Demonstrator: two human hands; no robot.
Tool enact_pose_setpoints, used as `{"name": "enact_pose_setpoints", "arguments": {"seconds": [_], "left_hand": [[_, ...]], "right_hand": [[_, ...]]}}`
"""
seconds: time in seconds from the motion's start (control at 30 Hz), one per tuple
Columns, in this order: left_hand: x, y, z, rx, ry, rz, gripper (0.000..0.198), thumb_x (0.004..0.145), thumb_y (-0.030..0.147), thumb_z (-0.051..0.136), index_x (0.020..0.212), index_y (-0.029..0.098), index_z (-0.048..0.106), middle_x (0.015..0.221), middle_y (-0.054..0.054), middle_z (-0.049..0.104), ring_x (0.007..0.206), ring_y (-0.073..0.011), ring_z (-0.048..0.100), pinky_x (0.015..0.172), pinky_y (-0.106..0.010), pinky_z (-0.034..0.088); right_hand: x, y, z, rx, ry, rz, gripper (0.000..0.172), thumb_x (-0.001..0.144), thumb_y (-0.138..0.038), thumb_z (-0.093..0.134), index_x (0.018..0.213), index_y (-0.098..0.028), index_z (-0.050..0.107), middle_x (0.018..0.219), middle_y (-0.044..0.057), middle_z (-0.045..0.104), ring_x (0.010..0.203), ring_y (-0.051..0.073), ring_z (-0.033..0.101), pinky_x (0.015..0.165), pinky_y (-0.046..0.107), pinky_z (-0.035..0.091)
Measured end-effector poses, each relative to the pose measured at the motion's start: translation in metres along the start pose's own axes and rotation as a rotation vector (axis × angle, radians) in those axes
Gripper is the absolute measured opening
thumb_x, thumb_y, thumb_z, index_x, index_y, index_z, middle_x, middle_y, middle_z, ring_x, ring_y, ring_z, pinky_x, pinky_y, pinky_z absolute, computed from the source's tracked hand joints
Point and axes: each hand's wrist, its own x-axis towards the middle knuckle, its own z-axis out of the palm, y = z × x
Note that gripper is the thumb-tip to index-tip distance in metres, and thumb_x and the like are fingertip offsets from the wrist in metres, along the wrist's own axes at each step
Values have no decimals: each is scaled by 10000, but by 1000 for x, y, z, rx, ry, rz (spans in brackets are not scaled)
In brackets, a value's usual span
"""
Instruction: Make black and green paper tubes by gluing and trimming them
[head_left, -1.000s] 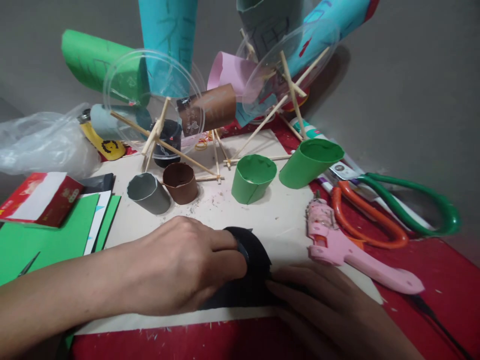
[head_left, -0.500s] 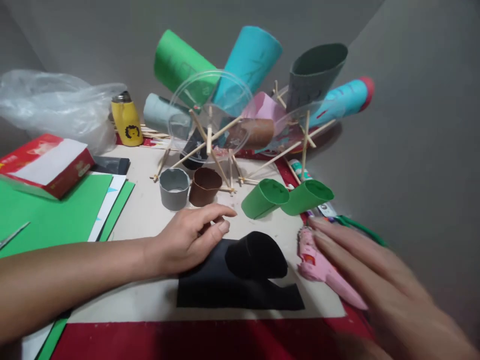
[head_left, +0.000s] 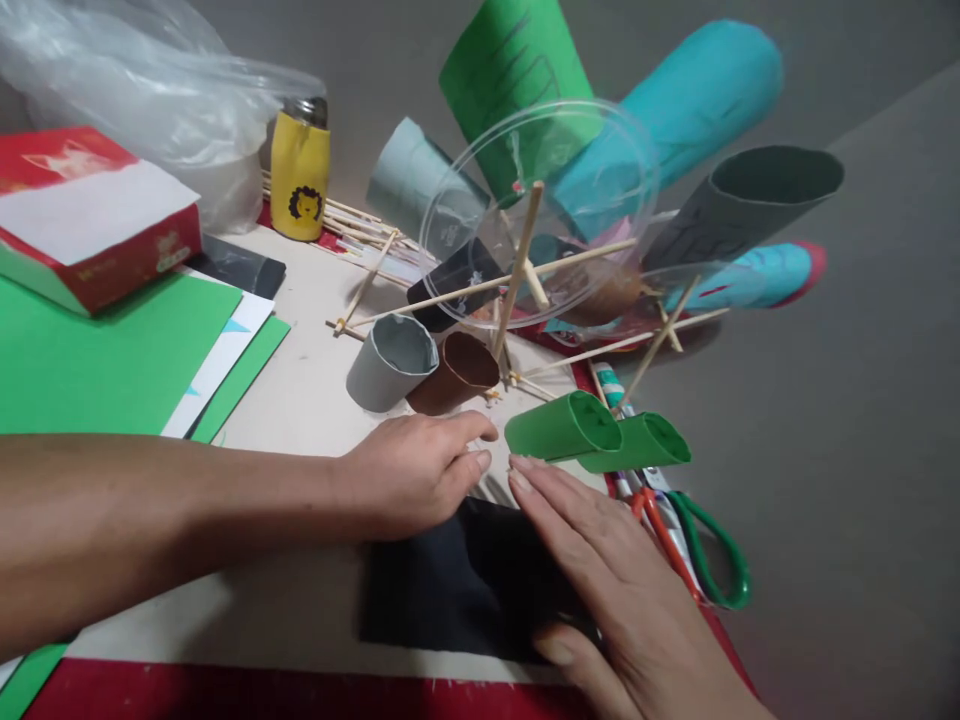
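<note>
The black sheet lay on a pale board on the red worktop, below both hands. The right hand hid its right portion, and its dark surface merged with shadow, making folds hard to discern. Its left edge looked straight but slightly blurred. The left hand had its grip loosely curled, thumb and forefinger parted; the right's grip was spread, thumb away from straight fingers. I cannot tell whether either touched the sheet. Green paper tubes partly covered the scissors. Crossed wooden sticks stood before a round, transparent plastic lid.
</note>
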Motion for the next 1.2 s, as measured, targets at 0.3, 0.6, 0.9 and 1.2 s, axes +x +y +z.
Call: {"name": "enact_pose_setpoints", "arguments": {"seconds": [0.3,0.6,0.9,1.2], "left_hand": [[2,-3,2,-5,-18,-12,326,932,318,441,1194,180,578,787,-27,687,660,-169,616,618,-272,455],[3,-3,1,-27,-33,-21,346,924,308,452,1206,160,586,766,-34,690,661,-166,617,624,-274,466],[4,-4,2,-40,-30,-6,369,924,306,452,1225,141,587,784,-46,699,668,-170,622,626,-281,469],[4,-6,4,-27,-31,-10,349,921,285,468,1226,157,576,786,-34,712,669,-165,629,628,-272,462]], "right_hand": [[0,0,1,11,2,6,649,1013,-506,306,1547,-152,201,1488,135,402,1365,285,366,1089,432,355],[3,-1,0,30,-12,18,656,1012,-520,313,1540,-144,209,1504,138,374,1380,275,333,1109,438,321],[3,-2,0,29,-5,16,662,1009,-512,339,1540,-140,207,1496,138,383,1369,285,341,1097,436,317],[5,-3,1,49,10,17,658,1013,-510,332,1551,-161,183,1488,120,385,1364,272,349,1110,408,303]]}}
